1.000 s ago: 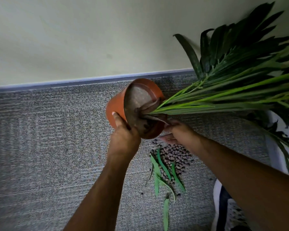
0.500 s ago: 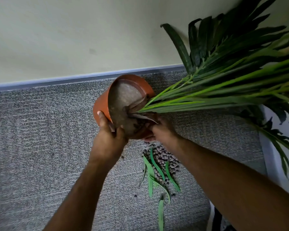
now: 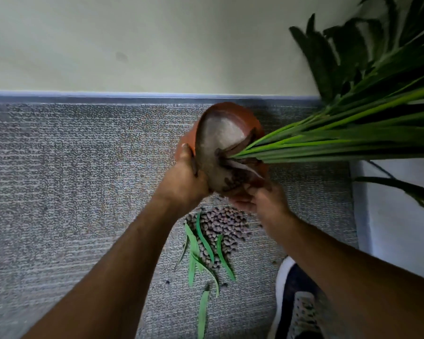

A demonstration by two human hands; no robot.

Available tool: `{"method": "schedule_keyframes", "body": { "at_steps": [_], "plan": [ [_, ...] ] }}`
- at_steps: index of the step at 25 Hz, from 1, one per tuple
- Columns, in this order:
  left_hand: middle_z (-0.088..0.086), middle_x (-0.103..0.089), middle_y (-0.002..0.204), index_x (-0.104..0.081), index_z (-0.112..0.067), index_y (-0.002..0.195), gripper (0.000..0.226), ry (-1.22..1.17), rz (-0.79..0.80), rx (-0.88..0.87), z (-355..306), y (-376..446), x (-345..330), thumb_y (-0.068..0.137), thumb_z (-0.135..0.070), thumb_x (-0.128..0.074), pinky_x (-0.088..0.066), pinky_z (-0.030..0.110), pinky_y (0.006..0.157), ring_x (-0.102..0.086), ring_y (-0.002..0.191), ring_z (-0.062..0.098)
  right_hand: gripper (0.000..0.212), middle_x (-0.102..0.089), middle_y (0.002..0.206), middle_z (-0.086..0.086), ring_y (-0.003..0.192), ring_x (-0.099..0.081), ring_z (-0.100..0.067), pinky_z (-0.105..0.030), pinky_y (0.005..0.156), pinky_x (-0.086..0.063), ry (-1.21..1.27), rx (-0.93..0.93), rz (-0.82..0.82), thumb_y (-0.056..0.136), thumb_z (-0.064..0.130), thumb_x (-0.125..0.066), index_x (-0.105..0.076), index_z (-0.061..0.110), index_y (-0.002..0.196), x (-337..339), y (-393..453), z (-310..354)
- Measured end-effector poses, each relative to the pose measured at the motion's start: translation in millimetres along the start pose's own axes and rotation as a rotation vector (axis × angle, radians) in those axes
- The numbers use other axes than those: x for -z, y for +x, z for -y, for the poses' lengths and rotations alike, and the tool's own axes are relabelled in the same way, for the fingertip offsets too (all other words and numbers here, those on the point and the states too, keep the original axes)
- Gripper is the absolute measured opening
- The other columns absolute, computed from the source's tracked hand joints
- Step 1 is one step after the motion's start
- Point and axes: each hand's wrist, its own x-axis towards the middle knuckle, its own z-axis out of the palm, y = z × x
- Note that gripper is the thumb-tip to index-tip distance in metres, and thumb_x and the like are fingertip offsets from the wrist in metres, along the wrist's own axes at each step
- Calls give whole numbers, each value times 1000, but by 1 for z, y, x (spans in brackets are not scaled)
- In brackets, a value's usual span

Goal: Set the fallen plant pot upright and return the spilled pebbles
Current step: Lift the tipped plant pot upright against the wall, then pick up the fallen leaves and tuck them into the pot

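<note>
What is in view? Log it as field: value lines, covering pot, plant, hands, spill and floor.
pot: orange plant pot tilted on its side, mouth facing the camera
plant: green stems stick out to the right
left hand: left hand grips the pot's left rim
right hand: right hand holds the pot's lower edge
spill: pebbles heaped on the floor below the pot, loose leaves lying among them
floor: grey carpet
</note>
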Motion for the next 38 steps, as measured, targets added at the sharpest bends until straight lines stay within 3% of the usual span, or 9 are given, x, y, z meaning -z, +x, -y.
{"method": "schedule_keyframes", "body": {
  "at_steps": [5, 16, 20, 24, 28, 30, 33, 36, 38],
  "plan": [
    [22, -66, 120, -17, -20, 155, 88, -71, 80, -65, -30, 30, -62, 83, -36, -64, -57, 54, 89, -68, 103, 42, 27, -71, 57, -2, 46, -69, -17, -28, 43, -58, 61, 13, -122, 100, -10, -39, -52, 4, 119, 63, 18, 29],
    [20, -59, 134, -7, -31, 156, 98, -295, 143, 32, -67, 70, -177, 83, -6, -67, -54, 57, 92, -62, 115, 39, 33, -59, 114, -28, 57, -71, -28, -29, 42, -56, 89, 36, -233, 94, -18, -38, -55, -4, 117, 163, 52, 69],
    [2, -63, 128, -14, -43, 154, 98, -587, 256, 44, -72, 71, -201, 70, -12, -56, -54, 50, 98, -63, 111, 21, 40, -58, 129, -28, 96, -67, -47, -34, 55, -62, 65, 65, -212, 93, -18, -37, -55, -3, 126, 183, 60, 69],
    [0, -62, 121, -20, -30, 156, 89, -564, 305, 30, -75, 72, -204, 77, -7, -55, -55, 30, 89, -61, 102, 12, 56, -51, 143, -26, 123, -54, -50, -42, 64, -64, 51, 67, -195, 91, -20, -34, -46, -1, 143, 197, 69, 72],
    [-26, -65, 102, -54, -53, 106, 65, -567, 316, -40, -66, 70, -202, 89, 9, -48, -48, 24, 92, -59, 97, -9, 61, -45, 149, -22, 129, -49, -48, -43, 66, -61, 30, 61, -191, 94, -19, -29, -37, 5, 149, 199, 66, 73],
    [-35, -63, 92, -57, -48, 96, 59, -572, 299, -19, -55, 66, -194, 79, 7, -48, -49, 21, 78, -62, 85, -11, 58, -44, 150, -21, 126, -52, -47, -47, 77, -58, 37, 49, -208, 97, -16, -28, -35, 5, 150, 195, 62, 70],
    [-24, -56, 116, -51, -32, 127, 64, -454, 263, -87, -50, 56, -179, 85, 15, -40, -45, 1, 67, -55, 89, -27, 47, -59, 132, -18, 93, -69, -33, -42, 74, -59, 67, 37, -258, 101, -9, -28, -37, 2, 146, 187, 52, 69],
    [-13, -48, 140, -33, -17, 151, 68, -323, 189, -133, -37, 39, -161, 89, 9, -43, -44, 4, 90, -51, 121, -8, 26, -73, 82, -16, 57, -72, -16, -38, 71, -59, 20, 41, -309, 104, -2, -27, -49, 5, 116, 174, 38, 61],
    [-7, -52, 146, -37, -22, 150, 60, -184, 100, -178, -16, 21, -147, 95, -2, -50, -45, 21, 105, -51, 130, 7, 24, -65, 87, -18, 56, -72, -14, -36, 71, -54, -7, 84, -320, 104, 1, -32, -50, 13, 95, 164, 23, 46]
  ]
}}
